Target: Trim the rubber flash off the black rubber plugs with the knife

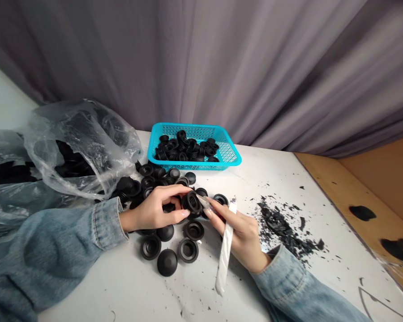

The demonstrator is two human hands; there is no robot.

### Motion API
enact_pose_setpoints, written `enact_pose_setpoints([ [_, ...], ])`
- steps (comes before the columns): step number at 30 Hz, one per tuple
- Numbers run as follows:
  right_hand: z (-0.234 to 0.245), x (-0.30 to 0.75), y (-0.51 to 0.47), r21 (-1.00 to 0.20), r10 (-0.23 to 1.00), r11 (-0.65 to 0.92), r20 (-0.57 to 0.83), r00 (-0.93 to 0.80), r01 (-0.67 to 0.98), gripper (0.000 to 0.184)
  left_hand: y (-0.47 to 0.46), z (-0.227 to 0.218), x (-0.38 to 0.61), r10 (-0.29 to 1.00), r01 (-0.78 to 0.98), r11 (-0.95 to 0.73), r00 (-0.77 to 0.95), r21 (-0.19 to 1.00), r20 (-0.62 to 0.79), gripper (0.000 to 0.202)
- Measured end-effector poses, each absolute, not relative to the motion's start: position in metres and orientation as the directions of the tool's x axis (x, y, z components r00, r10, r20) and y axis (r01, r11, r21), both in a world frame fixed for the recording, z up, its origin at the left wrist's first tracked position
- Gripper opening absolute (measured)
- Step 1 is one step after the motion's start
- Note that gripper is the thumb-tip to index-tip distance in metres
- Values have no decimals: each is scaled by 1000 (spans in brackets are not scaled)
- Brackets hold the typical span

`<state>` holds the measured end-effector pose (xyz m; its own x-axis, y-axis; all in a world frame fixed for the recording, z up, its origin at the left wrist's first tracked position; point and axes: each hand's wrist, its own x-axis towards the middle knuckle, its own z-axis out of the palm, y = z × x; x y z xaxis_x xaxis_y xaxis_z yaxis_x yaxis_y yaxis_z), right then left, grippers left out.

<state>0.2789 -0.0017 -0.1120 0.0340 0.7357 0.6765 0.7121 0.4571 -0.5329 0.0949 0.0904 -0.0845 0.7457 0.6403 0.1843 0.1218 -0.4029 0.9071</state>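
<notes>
My left hand (157,208) is closed on a black ribbed rubber plug (192,204), pinched between thumb and fingers with its ringed side facing my right hand. My right hand (237,228) grips a slim tool (225,250) with a white-wrapped handle; its kind cannot be made out. A pale pointed tip (203,201) shows at my right fingertips, against the plug's edge. Several more black plugs lie around and under my hands, among them a domed plug (167,262) and an upturned plug (188,250) with its hollow showing.
Behind my hands stands a blue perforated basket (233,157) partly filled with black plugs. A clear plastic bag (83,134) of black parts lies at left. Black shavings (282,226) are heaped at right. A grey curtain (195,62) hangs behind the white table (121,295).
</notes>
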Motion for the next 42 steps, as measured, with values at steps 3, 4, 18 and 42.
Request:
enact_pose_setpoints([
  [3, -111, 279, -1, -527, 736, 456, 677, 30, 717, 22, 91, -86, 94, 636, 119, -409, 748, 905, 189, 38],
  [4, -111, 279, -1, -526, 735, 457, 678, 29, 717, 22, 91, -86, 94, 636, 118, -411, 748, 904, 192, 38],
  [18, -113, 278, -2, -514, 726, 472, 688, 16, 716, 23, 93, -88, 93, 595, 102, -472, 769, 876, 231, 36],
  [42, -114, 278, -3, -460, 705, 483, 709, -19, 745, 25, 95, -78, 94, 497, 89, -522, 840, 848, 218, 23],
])
